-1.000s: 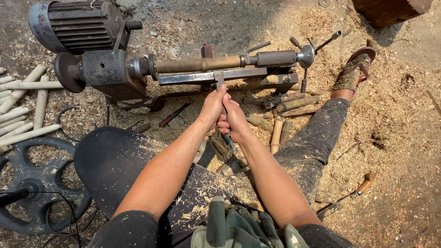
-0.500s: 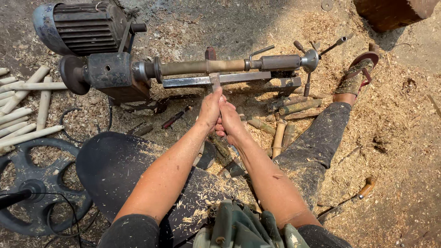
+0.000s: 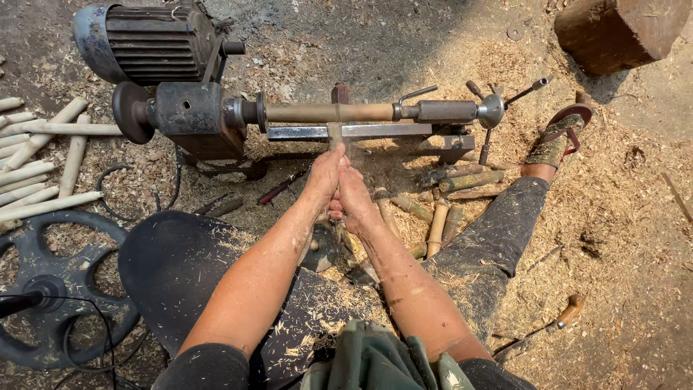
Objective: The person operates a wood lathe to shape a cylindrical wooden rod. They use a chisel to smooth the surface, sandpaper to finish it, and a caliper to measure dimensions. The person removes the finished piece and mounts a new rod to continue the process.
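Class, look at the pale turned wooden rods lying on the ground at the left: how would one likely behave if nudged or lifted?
The pale rods look round and smooth, so a nudged one would probably roll, though the sawdust-strewn ground might slow it. They appear straight and solid wood, so likely stiff, not floppy. Being slim, one probably lifts easily in one hand.

- One view only, from a camera on the person's head.
- It looks steeply down and forward along both forearms to the lathe (image 3: pixel 317 115) on the ground.
- It sits close: arms and lap fill the lower middle.
- The motor (image 3: pixel 148 43) lies top left, a wood block (image 3: pixel 621 32) top right.
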